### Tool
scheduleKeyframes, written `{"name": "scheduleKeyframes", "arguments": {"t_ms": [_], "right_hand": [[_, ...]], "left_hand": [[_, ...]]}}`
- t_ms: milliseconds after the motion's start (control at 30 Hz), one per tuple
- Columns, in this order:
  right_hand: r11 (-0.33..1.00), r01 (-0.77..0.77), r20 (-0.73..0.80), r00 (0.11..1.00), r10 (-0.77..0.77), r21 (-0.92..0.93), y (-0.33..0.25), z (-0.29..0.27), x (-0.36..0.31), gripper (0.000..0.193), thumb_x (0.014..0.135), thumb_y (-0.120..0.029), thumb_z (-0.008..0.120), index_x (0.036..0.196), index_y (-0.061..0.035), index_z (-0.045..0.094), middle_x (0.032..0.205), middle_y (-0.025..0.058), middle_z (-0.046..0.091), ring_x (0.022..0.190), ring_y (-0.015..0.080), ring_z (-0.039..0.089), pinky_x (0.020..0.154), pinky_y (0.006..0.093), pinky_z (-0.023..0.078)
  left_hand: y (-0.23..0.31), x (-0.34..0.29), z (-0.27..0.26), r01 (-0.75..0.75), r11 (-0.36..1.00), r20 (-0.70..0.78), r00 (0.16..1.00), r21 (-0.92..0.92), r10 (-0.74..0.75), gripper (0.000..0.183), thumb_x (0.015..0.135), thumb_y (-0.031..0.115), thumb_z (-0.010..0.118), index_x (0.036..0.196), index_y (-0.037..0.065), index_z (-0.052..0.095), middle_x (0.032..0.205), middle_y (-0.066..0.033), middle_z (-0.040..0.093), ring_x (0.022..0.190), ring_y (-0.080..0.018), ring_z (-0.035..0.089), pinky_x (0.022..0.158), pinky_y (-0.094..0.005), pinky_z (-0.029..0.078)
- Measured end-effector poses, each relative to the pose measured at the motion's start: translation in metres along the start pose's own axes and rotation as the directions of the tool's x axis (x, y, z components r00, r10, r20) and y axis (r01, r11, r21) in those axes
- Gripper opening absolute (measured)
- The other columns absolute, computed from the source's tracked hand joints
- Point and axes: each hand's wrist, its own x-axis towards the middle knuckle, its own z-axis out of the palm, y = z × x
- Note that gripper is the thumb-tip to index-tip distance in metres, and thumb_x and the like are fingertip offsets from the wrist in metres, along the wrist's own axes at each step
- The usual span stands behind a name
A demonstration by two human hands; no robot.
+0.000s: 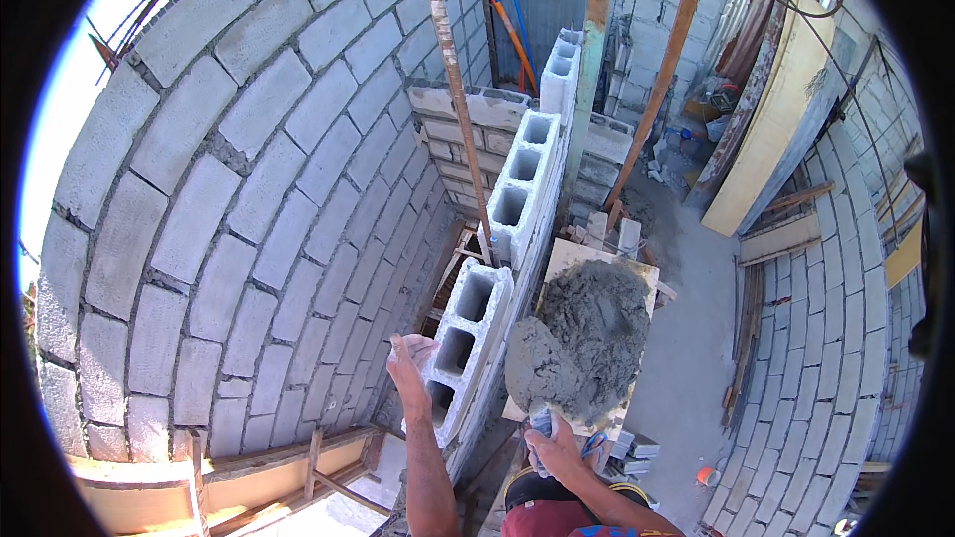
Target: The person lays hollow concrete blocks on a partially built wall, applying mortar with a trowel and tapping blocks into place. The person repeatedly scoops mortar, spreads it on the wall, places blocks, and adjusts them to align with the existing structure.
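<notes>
A grey hollow concrete block [455, 346] lies at the near end of a row on a narrow wall, its openings facing up. My left hand [410, 363] is at its left side, fingers stretched towards the block's edge; whether they press on it is hard to tell. Right of the wall, a heap of wet grey mortar [587, 323] covers most of a pale board [572, 257]. At the mortar's near edge my right hand [559, 452] is closed round a mortar-smeared tool, seemingly a trowel [540, 422]. Its blade cannot be told apart from the mortar.
More hollow blocks [521, 179] continue the row away from me. A thin rusty pole [453, 70] and wooden posts [659, 80] stand upright nearby. A tall block wall [249, 209] rises on the left. Timber framing [313, 462] is at lower left, and planks [766, 119] lean at the right.
</notes>
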Motion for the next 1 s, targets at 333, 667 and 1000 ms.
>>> {"name": "scheduleKeyframes", "arguments": {"t_ms": [333, 667, 1000], "right_hand": [[0.987, 0.156, -0.160, 0.976, -0.148, 0.043, -0.060, 0.065, 0.033, 0.031, 0.083, -0.018, 0.060, 0.100, 0.0045, 0.048, 0.064, 0.0060, 0.055, 0.045, 0.0155, 0.055, 0.038, 0.0320, 0.043], [0.814, 0.231, -0.352, 0.814, -0.462, -0.533, -0.161, 0.118, 0.165, 0.061, 0.078, -0.019, 0.062, 0.117, 0.0216, 0.037, 0.093, 0.0390, 0.062, 0.092, 0.0522, 0.062, 0.086, 0.0525, 0.049], [0.815, 0.158, -0.295, 0.880, -0.372, -0.558, -0.143, 0.141, 0.131, 0.081, 0.079, -0.011, 0.062, 0.137, 0.0220, 0.016, 0.106, 0.0408, 0.056, 0.096, 0.0514, 0.061, 0.085, 0.0520, 0.051]], "left_hand": [[0.000, 0.098, 0.032, 0.090, 0.983, 0.440, 0.885, 0.160, -0.153, 0.071, 0.102, 0.054, 0.027, 0.134, -0.006, 0.048, 0.134, -0.0227, 0.054, 0.130, -0.0322, 0.048, 0.112, -0.0428, 0.031], [-0.010, 0.184, 0.139, 0.181, 0.969, 0.681, 0.690, 0.166, -0.245, 0.086, 0.098, 0.066, 0.015, 0.148, -0.002, 0.028, 0.154, -0.0233, 0.028, 0.144, -0.0367, 0.024, 0.118, -0.0472, 0.014], [-0.050, 0.227, 0.176, 0.005, 0.938, 0.635, 0.734, 0.348, -0.240, 0.066, 0.101, 0.053, 0.032, 0.142, 0.002, 0.043, 0.141, -0.0155, 0.047, 0.132, -0.0281, 0.042, 0.109, -0.0372, 0.031]]}}
